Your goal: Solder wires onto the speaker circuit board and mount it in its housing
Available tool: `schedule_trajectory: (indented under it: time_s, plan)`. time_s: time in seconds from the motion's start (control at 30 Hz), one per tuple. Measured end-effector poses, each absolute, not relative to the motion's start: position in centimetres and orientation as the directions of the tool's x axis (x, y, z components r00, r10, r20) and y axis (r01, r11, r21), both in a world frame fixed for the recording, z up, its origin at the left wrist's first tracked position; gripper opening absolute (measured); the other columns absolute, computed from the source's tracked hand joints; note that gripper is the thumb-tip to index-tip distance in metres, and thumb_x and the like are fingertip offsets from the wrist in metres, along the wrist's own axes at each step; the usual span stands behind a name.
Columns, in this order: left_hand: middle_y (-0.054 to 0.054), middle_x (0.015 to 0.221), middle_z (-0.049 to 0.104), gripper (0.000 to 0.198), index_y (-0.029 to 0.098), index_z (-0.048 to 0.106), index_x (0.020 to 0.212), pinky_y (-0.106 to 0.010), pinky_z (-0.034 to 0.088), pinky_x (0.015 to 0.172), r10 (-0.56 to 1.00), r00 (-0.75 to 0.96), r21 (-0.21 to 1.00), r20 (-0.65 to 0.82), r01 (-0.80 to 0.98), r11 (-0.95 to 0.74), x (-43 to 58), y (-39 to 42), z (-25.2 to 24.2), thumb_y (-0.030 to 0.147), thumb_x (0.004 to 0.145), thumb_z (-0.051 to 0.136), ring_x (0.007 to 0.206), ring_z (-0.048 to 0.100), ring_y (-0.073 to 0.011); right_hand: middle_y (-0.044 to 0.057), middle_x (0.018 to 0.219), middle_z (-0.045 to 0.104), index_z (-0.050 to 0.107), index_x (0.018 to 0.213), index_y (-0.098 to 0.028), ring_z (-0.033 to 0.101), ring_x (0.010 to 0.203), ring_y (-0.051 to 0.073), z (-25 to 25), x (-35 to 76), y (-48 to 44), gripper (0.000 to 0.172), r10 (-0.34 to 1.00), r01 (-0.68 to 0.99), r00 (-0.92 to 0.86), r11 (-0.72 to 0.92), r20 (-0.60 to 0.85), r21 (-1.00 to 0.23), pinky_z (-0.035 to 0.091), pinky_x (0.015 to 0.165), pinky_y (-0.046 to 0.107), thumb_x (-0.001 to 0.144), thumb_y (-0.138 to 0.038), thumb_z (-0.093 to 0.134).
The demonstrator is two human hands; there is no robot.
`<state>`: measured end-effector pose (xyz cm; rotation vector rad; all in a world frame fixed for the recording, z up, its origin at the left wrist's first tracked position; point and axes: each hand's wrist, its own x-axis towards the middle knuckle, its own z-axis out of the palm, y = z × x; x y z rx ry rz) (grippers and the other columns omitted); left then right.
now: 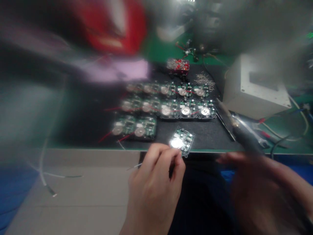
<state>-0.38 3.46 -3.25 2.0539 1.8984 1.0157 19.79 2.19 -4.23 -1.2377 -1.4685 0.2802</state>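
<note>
Where fingers (171, 160) pinch it, the green circuit board (182, 140) glints.

A small green circuit board (182, 139) with a bright round metal disc lies tilted at the mat's near edge, touching the left hand's (154, 182) fingertips, while a blurred soldering iron (241, 130) slants up-left from the right hand (264, 189).

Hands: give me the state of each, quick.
Left hand: fingers pinched at the edge of a small circuit board.
Right hand: closed around a soldering iron, blurred.
</note>
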Motion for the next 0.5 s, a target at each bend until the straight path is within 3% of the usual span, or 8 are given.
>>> schedule_trajectory:
  time_s: [0.13,0.27,0.5]
  plan:
    - [0.000,0.108,0.071,0.018,0.025,0.074,0.109,-0.022,0.059,0.081,0.934,-0.041,0.663,0.355,0.716,-0.220,-0.9,3.1,-3.7,0.013,0.095,0.073,0.090,0.073,-0.0115,0.008,0.129,0.072,0.066,0.138,-0.029,0.073,0.111,0.029,-5.5,19.0,3.4,0.049,0.856,0.505,-0.011,0.451,0.517,-0.736,0.064,0.094,0.049,0.094,-0.007,0.068]
    - [0.002,0.110,0.069,0.025,0.030,0.077,0.111,-0.021,0.056,0.088,0.955,-0.047,0.785,0.293,0.581,-0.212,-1.0,2.8,-4.6,0.010,0.096,0.072,0.099,0.070,-0.0107,0.013,0.142,0.062,0.058,0.145,-0.025,0.067,0.125,0.031,-6.4,18.3,3.7,0.068,0.872,0.438,-0.090,0.468,0.481,-0.767,0.059,0.104,0.051,0.085,0.002,0.074]
    - [0.001,0.112,0.061,0.018,0.025,0.076,0.108,-0.018,0.054,0.083,0.945,-0.106,0.851,0.309,0.474,-0.225,-0.1,2.7,-5.5,0.012,0.096,0.073,0.088,0.067,-0.0056,0.009,0.137,0.065,0.059,0.140,-0.022,0.073,0.116,0.022,-5.0,17.8,3.3,0.067,0.824,0.438,-0.113,0.542,0.555,-0.717,0.061,0.103,0.038,0.082,0.006,0.078]
